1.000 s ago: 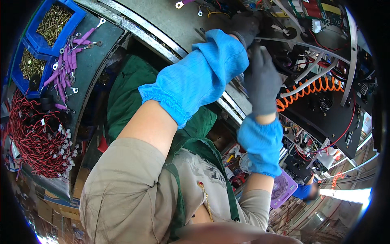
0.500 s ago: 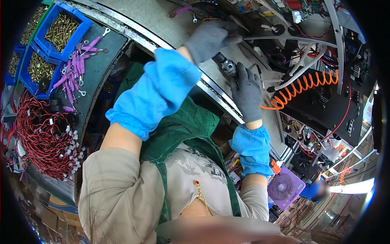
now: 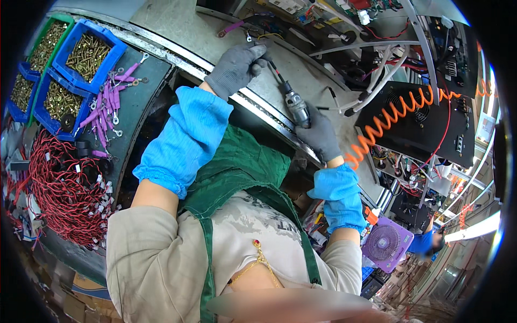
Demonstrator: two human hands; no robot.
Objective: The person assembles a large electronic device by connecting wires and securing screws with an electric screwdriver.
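My right hand, in a dark grey glove, is wrapped round the body of a powered screwdriver. The tool points up and left, with a thin bit that shows some red near its far end. My left hand, also gloved in grey, is beside the bit's tip with its fingers curled together in a pinch. Whatever lies between those fingers is too small or hidden to make out. Both hands are over a grey metal surface behind a pale metal rail.
At left are blue bins of screws, purple-sleeved cables with ring terminals and a heap of red-black wires. An orange coiled hose, white cables and a black panel lie right. A purple fan stands lower right; another person is beyond.
My left hand has moved left and slightly down, and its fingers are now curled. The screwdriver shows more fully in my right hand, which has shifted slightly left and down.
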